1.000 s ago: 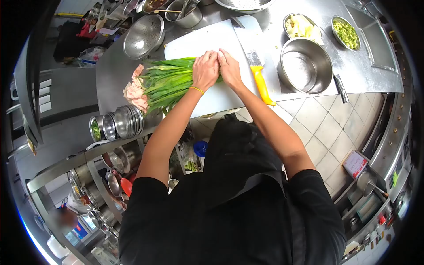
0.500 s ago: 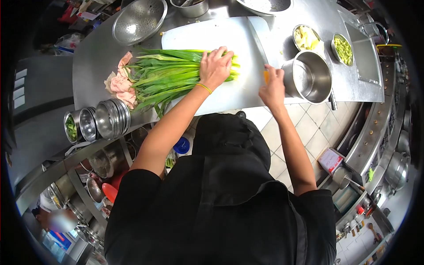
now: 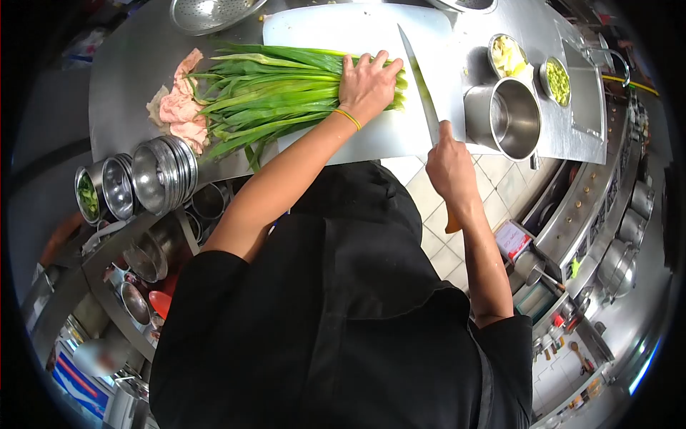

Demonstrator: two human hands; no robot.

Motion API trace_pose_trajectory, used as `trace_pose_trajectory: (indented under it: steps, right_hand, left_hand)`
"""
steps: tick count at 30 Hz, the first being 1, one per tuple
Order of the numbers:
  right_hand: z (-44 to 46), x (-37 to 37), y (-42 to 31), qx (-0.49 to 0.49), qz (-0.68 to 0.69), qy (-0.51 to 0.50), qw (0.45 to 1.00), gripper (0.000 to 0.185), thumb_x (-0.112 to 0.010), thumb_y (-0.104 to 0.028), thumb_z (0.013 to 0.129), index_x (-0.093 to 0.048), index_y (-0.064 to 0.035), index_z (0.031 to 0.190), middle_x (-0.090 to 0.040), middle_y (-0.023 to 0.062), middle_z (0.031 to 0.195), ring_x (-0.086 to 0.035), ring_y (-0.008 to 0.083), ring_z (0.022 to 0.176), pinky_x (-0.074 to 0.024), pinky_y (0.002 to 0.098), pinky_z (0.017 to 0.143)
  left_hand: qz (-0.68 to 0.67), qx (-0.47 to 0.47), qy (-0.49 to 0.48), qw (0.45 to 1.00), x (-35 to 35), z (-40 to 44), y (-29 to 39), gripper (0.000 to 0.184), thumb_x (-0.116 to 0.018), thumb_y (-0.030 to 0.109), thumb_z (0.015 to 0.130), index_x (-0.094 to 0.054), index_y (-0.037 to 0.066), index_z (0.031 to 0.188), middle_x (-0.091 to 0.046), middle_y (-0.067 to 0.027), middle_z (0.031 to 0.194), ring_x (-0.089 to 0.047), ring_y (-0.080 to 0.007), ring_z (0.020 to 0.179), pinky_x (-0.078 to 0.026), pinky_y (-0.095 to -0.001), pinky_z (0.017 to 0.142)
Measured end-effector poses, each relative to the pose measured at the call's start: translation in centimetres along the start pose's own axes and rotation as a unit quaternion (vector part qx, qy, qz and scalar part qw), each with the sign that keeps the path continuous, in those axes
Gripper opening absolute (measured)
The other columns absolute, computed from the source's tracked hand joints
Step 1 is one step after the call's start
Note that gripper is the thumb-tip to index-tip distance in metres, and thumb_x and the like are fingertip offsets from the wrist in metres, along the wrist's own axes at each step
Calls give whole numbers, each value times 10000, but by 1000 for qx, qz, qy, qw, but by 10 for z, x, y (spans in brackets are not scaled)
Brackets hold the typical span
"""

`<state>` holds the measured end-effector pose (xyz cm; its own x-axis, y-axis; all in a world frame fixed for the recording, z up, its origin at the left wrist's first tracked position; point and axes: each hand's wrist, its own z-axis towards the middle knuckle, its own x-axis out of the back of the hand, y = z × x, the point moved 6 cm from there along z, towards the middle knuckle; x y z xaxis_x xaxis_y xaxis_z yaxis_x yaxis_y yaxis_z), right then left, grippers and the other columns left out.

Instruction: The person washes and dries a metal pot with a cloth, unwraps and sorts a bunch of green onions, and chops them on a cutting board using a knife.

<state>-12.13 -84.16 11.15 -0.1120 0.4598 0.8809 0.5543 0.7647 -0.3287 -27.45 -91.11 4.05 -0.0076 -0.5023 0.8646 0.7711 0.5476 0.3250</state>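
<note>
A large bunch of scallions (image 3: 279, 93) lies across the white cutting board (image 3: 343, 21), green tops to the left, pale ends to the right. My left hand (image 3: 369, 87) presses down on the bunch near those pale ends, fingers curled over the stalks. In my right hand (image 3: 451, 168) is a long kitchen knife (image 3: 420, 79). Its blade points away over the board's right part, apart from the scallions, and the orange handle end shows below my fist. A crumpled pink cloth (image 3: 182, 107) lies beside the leafy tops.
Right of the board stand a steel pot (image 3: 516, 118), a bowl of pale yellow pieces (image 3: 509, 57) and a bowl of chopped greens (image 3: 556, 81). A colander (image 3: 214, 14) sits at the back left. Stacked metal bowls (image 3: 161, 175) stand front left. Another person's arm (image 3: 61, 239) shows at far left.
The knife has swung more upright and nearer the scallions' pale ends, and my right hand sits lower relative to the board. My left hand stays on the bunch. The whole view has shifted.
</note>
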Motion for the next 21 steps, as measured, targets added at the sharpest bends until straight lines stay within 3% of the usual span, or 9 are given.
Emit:
trace_pose_trajectory:
  steps: [5,10,17,21]
  right_hand:
    - [-14,-1,-5,-21,-1,-58,998,193,-437,19,798,-407,59,983,-602,330,700,-606,510,693,-481,575,662]
    - [44,-56,5,5,16,-5,1000,211,-469,-8,806,-407,40,1002,-606,331,725,-618,506,733,-489,566,687]
    - [4,-6,-3,-25,-17,-36,999,222,-475,-13,816,-399,37,1019,-610,325,722,-619,500,711,-488,569,668]
    - [25,-41,2,-4,0,-13,1000,204,-450,-2,817,-408,34,1013,-609,327,719,-616,510,723,-487,571,669]
  left_hand:
    - [3,-4,-13,1000,-4,-1,-1,219,-645,158,791,-649,191,1007,-627,-11,1012,-624,-231,868,-422,-477,786]
    - [2,-15,21,1000,-2,-3,-2,240,-638,172,804,-652,197,1043,-625,-5,1012,-623,-218,883,-420,-453,783]
    - [-7,2,-3,1000,-7,-1,-4,210,-638,182,806,-636,183,1016,-625,-1,1012,-621,-204,889,-415,-446,783]
    - [-3,0,19,1000,-2,-3,-6,196,-642,176,798,-631,177,993,-625,-1,1013,-621,-206,887,-419,-447,793]
